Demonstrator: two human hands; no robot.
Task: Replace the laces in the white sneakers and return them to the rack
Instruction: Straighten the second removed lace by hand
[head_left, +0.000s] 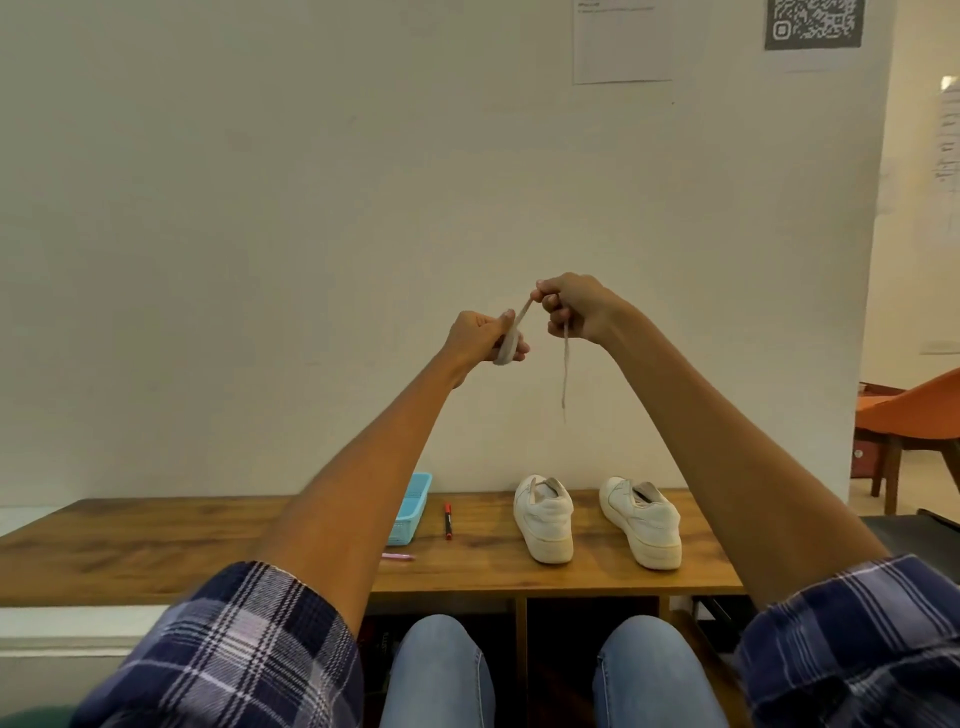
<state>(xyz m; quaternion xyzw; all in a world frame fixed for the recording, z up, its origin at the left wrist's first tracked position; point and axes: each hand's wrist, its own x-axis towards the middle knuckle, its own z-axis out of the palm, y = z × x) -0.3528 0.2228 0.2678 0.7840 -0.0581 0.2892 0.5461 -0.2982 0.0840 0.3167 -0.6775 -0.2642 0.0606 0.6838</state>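
A plain off-white wall (260, 234) fills most of the frame. At its top right hang a white sheet (622, 47) with a few lines of print too small to read and a QR code (813, 23) on paper. At the far right edge the room opens to a brighter space with an orange chair (914, 410) on wooden legs.

Across the lower middle runs a wooden desk (130, 551), with dark open compartments under its front edge. On it, right of centre, stand two white sneakers (545, 519), side by side and a little apart, heels toward the camera, no laces visible in them; no brand mark can be read. Left of them lie a blue basket (410, 512), partly hidden by the left forearm, a red-and-black pen (448, 520) just beside it, and a pink pen (399, 556) near the front edge.

Both arms, in rolled plaid sleeves, are raised before the wall above the desk. The left hand (480, 338) has a lace (511, 340) wound around its curled fingers. The right hand (574, 306) pinches the same lace, a short taut length running between the two grips, and the free end hangs down below the right hand. Blue-jeaned knees show at the bottom.
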